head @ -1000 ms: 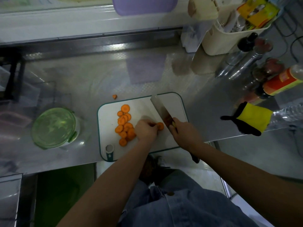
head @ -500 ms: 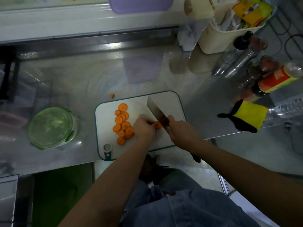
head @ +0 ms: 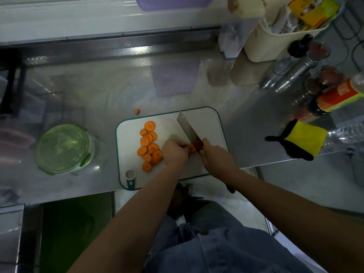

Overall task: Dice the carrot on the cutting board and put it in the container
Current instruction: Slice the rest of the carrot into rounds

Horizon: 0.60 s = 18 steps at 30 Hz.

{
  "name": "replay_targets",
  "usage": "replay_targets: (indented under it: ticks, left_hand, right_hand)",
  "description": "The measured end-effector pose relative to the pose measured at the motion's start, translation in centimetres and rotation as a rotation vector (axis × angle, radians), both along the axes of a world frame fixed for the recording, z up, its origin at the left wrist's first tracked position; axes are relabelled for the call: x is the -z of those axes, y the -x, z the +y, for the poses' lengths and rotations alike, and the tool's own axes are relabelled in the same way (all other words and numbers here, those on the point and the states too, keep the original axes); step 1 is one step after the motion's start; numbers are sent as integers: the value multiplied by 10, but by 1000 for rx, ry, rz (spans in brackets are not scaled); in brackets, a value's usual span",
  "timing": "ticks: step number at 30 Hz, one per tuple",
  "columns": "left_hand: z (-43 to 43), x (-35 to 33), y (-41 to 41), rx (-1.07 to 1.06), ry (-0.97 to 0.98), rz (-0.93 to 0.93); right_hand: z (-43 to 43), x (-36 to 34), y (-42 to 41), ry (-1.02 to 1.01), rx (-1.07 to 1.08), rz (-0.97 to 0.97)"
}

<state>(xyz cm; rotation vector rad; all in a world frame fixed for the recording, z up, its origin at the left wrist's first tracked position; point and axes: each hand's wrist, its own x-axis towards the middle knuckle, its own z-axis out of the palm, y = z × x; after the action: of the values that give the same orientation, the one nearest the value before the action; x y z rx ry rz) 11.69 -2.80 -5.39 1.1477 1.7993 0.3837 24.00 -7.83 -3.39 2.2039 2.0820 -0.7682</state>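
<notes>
My left hand [head: 174, 152] pinched the carrot stub [head: 192, 148] on the board [head: 206, 123], right against the knife [head: 187, 129] gripped in my right hand [head: 213, 156]. Slices [head: 149, 146] lay just left, and the lidded container [head: 63, 147] well left. With so short a stub, I judged the blade could slip and nick my fingertips.

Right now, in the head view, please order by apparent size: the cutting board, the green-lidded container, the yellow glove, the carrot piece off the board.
1. cutting board
2. green-lidded container
3. yellow glove, only slightly smaller; wide-angle edge makes this unsure
4. carrot piece
</notes>
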Motion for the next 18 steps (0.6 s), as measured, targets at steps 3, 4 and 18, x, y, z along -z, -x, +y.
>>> replay_targets:
  ticks: [3, 4, 18]
  left_hand:
    - [-1, 2, 2, -2, 8, 7]
    - [-2, 1, 2, -3, 11, 10]
    - [-1, 2, 2, -19, 37, -12]
  right_hand:
    - [3, -5, -4, -35, -18, 17]
    - [3, -7, -5, -48, -23, 23]
    - [-3, -19, -2, 52, -73, -26]
